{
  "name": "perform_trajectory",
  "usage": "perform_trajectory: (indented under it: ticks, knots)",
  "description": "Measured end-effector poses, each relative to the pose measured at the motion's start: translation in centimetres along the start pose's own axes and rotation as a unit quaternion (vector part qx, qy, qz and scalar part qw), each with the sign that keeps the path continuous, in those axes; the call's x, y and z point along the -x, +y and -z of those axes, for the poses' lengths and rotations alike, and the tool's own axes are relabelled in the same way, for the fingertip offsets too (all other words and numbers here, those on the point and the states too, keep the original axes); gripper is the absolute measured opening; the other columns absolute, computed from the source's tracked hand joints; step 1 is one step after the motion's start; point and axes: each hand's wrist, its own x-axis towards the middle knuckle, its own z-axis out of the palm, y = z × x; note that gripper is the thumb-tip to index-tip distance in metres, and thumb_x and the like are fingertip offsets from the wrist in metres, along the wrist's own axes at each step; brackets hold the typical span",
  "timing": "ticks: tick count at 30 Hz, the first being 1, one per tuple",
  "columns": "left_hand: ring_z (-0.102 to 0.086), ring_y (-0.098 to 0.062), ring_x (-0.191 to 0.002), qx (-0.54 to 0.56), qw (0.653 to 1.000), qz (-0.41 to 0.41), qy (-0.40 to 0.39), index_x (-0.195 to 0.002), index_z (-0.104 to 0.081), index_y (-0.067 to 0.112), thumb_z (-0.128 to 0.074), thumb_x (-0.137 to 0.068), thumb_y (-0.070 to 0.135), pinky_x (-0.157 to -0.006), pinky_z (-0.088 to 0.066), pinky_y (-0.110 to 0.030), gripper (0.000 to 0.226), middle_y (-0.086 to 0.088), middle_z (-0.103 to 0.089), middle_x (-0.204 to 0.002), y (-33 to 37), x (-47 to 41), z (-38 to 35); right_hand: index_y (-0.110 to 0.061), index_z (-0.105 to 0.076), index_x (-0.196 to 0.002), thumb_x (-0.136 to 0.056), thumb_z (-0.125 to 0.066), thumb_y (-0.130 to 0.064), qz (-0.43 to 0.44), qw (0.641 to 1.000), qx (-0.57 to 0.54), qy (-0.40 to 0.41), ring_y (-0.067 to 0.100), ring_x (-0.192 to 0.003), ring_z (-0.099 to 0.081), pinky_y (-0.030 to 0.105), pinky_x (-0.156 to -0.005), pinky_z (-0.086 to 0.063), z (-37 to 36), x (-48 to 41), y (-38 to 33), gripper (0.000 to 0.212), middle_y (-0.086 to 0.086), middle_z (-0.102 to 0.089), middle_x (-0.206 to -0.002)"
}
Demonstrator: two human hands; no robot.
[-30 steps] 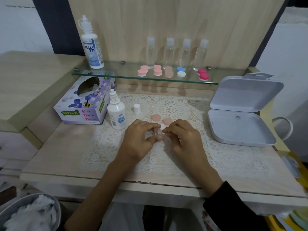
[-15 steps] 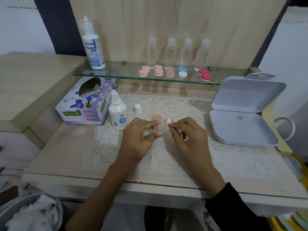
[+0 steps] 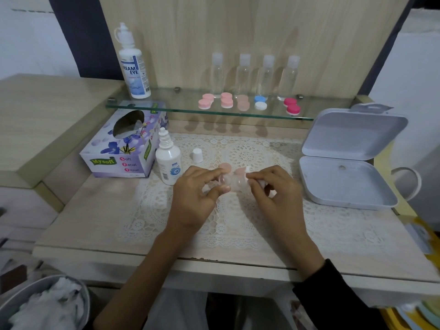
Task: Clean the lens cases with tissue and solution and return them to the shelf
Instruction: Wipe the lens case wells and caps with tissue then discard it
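Left hand (image 3: 194,198) grips lens case (image 3: 234,181) | right hand (image 3: 277,195) pinches tissue (image 3: 248,169) | bin (image 3: 86,306) — tissue wads (image 3: 47,306)

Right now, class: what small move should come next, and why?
Probably twist the tissue inside the right-side well: the left hand pinches the clear lens case, the right hand holds tissue against it, and two peach caps lie loose behind.

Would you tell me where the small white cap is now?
In the head view, the small white cap stands on the lace mat, just right of the open solution bottle, beyond the left hand.
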Motion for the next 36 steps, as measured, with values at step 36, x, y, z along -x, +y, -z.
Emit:
perform_trajectory:
  ticks: [36]
  knots:
    - [-0.065,-0.013,-0.089,0.101,0.99,0.09,-0.031,-0.105,-0.068,0.025,-0.081,-0.069,0.014,-0.085,-0.05,-0.023,0.039,0.002,-0.068,-0.093,0.1,0.0,-0.1,-0.003,-0.071,-0.106,-0.096,-0.055,-0.021,0.114,0.992,0.047,-0.038,0.016,-0.087,-0.056,0.023,-0.072,-0.045,-1.0,0.6,-1.6,0.026,0.006,-0.06,-0.094]
